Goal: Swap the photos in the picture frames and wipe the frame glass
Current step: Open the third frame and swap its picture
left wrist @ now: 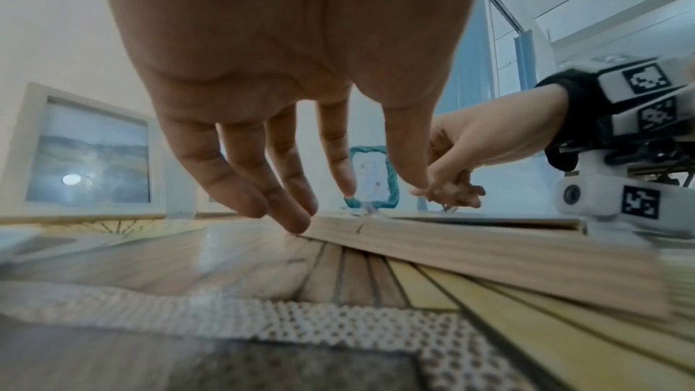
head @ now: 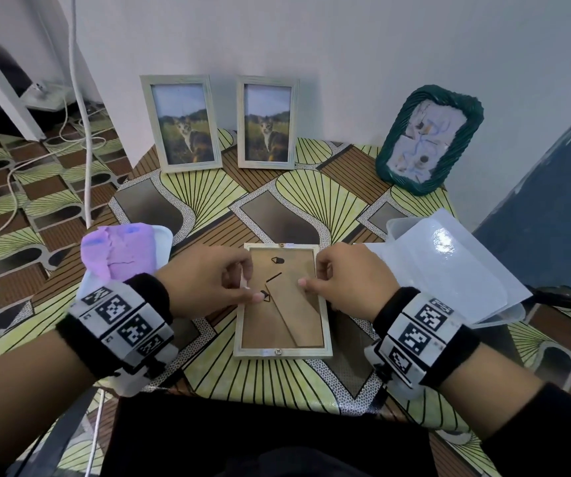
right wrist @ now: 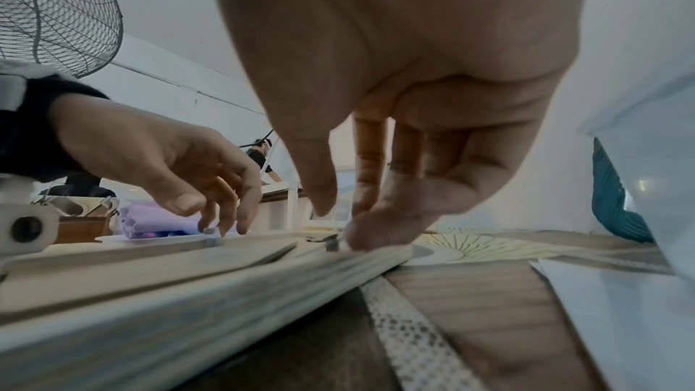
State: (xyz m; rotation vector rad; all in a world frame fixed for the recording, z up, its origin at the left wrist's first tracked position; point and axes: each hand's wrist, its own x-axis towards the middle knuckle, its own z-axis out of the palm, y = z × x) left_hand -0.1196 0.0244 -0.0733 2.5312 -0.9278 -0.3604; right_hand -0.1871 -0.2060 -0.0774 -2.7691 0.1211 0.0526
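A pale wooden picture frame (head: 282, 351) lies face down at the table's middle, its brown backing board and folded stand facing up. My left hand (head: 251, 287) grips its left rail, the thumb beside a black turn clip (head: 264, 296). My right hand (head: 311, 278) pinches the right rail, its thumb lying on the board's edge. In the left wrist view the left hand (left wrist: 380, 189) hangs over the frame's side (left wrist: 489, 254). In the right wrist view the right hand (right wrist: 340, 223) closes on a small clip at the frame's edge (right wrist: 188, 278). A purple cloth (head: 118, 253) lies on a white tray at the left.
Two matching frames with cat photos (head: 182, 123) (head: 266, 123) lean on the back wall. A green woven frame (head: 428, 139) stands at the back right. A translucent plastic container (head: 449, 266) sits just right of my right hand. Cables run over the floor at the left.
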